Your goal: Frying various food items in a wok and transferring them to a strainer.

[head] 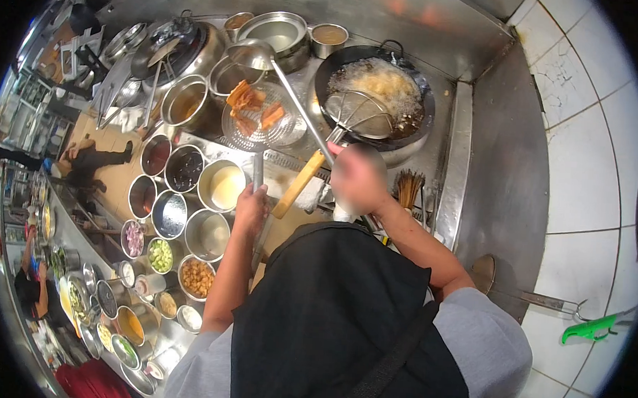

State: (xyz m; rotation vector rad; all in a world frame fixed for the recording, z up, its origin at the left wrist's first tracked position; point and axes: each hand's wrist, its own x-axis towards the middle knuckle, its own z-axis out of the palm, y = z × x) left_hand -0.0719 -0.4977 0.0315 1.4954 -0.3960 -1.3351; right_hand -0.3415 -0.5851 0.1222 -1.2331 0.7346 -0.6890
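My left hand grips the handle of a perforated metal skimmer. Several reddish-brown fried pieces, apparently meat, lie on its disc. My right hand, blurred in the picture, is closed around the long handle of a metal ladle. The ladle's bowl is over the pots at the back, left of the black wok. Bubbling oil and a pale golden mass fill the wok. A wire strainer rests in the wok, its wooden handle sticking out towards me beside my right hand.
Steel pots of sauces and containers of chopped ingredients crowd the left counter. Behind stand a large pot and a second wok. A bamboo brush stands at right, near the steel wall. Other people are at far left.
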